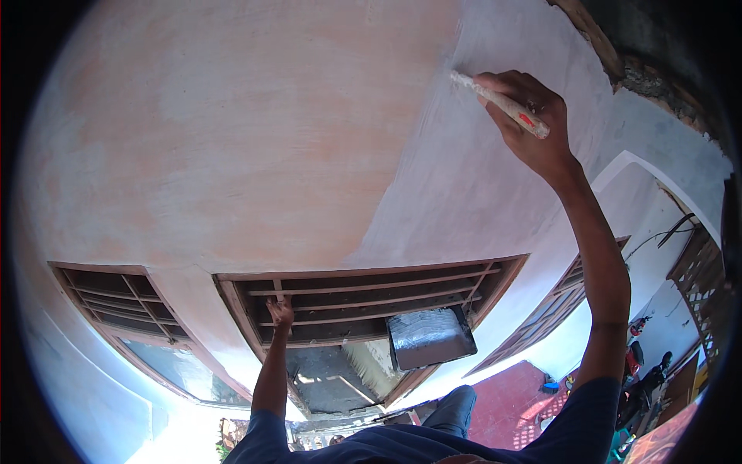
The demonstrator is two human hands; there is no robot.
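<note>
Right grip (pixel 542 102) high, curled

Brush (pixel 506 107): whitish, red mark. Wall (pixel 255 147): streaky peach and pale lilac-white. Window frame (pixel 236 308): brown. Tray (pixel 437 355): black, white-streaked. Floor (pixel 502 398): red. Sleeves (pixel 589 414): navy.

At upper right, a paintbrush (pixel 502 103) hides part of the right hand (pixel 535 91); at bottom centre, the frame's edge cuts off a blue shirt (pixel 386 448).

No writing or numbers can be read.
</note>
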